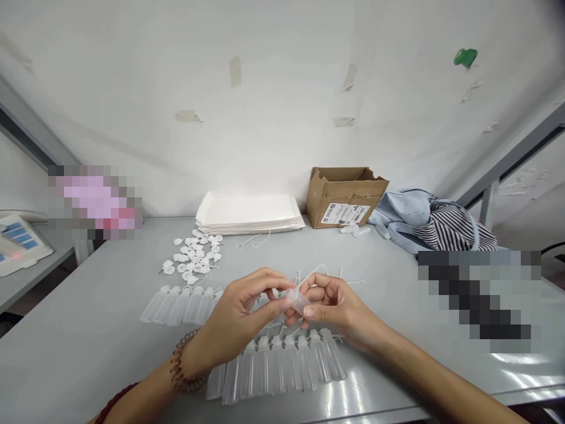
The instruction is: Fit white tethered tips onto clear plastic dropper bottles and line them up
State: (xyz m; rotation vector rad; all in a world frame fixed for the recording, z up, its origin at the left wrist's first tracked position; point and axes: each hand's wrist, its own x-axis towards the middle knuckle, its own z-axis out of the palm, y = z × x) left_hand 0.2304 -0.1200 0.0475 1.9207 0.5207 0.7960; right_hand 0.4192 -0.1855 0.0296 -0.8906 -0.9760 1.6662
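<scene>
In the middle of the table, both hands are closed on one small translucent plastic bottle (301, 304) with a thin white strap looping up from its neck. My left hand (247, 312) pinches the neck end between thumb and fingertips; whether a cap is there is hard to make out. My right hand (339, 303) grips the body of the bottle. Below them lies a row of similar translucent bottles (278, 371), necks pointing away from me. Another row of bottles (179, 307) lies to the left, partly hidden behind my left hand. Beyond that is a pile of small white caps (194, 256).
A stack of flat white packets (247, 215) lies against the wall, beside an open cardboard box (339, 203). Two clear pieces (355, 230) lie before the box. A light blue bag with striped cloth (454, 227) sits at right. Pixelated patches hide things on both sides.
</scene>
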